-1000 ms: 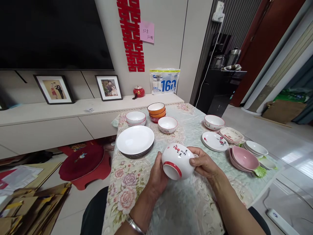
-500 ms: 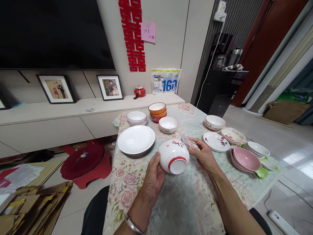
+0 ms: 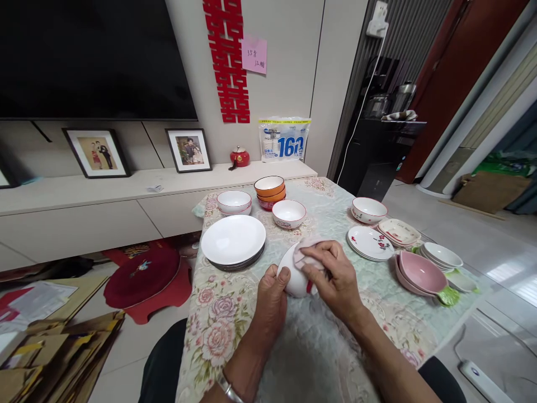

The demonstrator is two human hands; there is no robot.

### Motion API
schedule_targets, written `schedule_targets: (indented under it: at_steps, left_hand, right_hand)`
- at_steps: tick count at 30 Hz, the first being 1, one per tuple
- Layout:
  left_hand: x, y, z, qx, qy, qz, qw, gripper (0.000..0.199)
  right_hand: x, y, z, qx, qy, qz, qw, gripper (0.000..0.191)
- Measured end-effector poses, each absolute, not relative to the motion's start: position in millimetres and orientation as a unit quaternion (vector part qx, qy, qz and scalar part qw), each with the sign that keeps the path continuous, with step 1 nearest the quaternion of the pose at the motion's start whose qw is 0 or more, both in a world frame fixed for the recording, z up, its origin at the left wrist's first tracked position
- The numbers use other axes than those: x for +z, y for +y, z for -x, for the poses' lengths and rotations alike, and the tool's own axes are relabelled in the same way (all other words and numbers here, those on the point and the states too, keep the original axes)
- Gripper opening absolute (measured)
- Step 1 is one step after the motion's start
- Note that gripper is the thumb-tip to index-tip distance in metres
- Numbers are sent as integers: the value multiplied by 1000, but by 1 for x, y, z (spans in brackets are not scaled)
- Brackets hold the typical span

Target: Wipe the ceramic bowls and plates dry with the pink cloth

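Observation:
My left hand grips a white bowl by its rim, thumb on the outside. The bowl is tilted on its side above the table, and part of its red foot ring shows beneath my right hand. That hand pinches a pale pink cloth and presses it against the bowl's outer wall. Cloth and fingers cover most of the bowl's right half. Just beyond them stands another white bowl with a red rim, upright.
A stack of white plates lies to the left. Behind are orange bowls and white bowls. Flower-patterned plates, pink dishes and small white bowls line the right side. A red stool stands left of the table.
My right hand has moved left with the cloth, from the bowl's far right edge onto its outer wall. The bowl has turned, and its flower print and most of its foot are now hidden.

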State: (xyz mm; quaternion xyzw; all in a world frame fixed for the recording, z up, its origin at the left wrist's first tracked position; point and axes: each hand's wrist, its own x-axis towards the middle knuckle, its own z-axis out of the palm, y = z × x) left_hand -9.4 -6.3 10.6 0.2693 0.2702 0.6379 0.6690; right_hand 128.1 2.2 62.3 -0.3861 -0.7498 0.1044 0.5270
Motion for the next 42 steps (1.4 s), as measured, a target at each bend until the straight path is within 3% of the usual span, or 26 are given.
schedule_targets:
  at_steps: [3, 6, 10, 18, 22, 25, 28, 30, 33, 35, 38, 42]
  left_hand:
    - [11, -9, 8, 634, 269, -290, 665, 20]
    - [17, -12, 7, 629, 271, -306, 661, 25]
    - [21, -14, 6, 613, 276, -326, 664, 23]
    - [7, -11, 5, 615, 280, -327, 661, 31]
    - [11, -14, 6, 614, 286, -328, 658, 29]
    - [15, -15, 6, 615, 276, -313, 669, 19]
    - [16, -15, 5, 620, 254, -284, 686, 23]
    - [16, -16, 5, 625, 255, -283, 681, 23]
    - [14, -16, 6, 624, 259, -293, 676, 19]
    - [11, -15, 6, 619, 254, -291, 684, 25]
    - [8, -13, 6, 626, 248, -255, 694, 26]
    - [9, -10, 8, 658, 253, -156, 692, 22]
  right_hand:
    - [63, -8, -116, 30, -797, 389, 461, 37]
    - [62, -11, -111, -23, -820, 397, 413, 27]
    - [58, 0, -118, -8, -796, 390, 463, 19]
    - [47, 31, -144, 168, -666, 483, 543, 28]
    - [52, 16, -132, 56, -713, 475, 512, 39]
    - [56, -4, -114, -41, -783, 439, 439, 42]
    - [58, -14, -102, -83, -826, 410, 378, 32]
    - [60, -12, -103, -70, -819, 414, 390, 25]
    - [58, 4, -118, 17, -760, 440, 479, 21]
    - [53, 18, -132, 139, -696, 457, 537, 23]
    - [38, 36, -145, 404, -535, 475, 570, 32]
    - [26, 46, -144, 597, -350, 420, 587, 36]
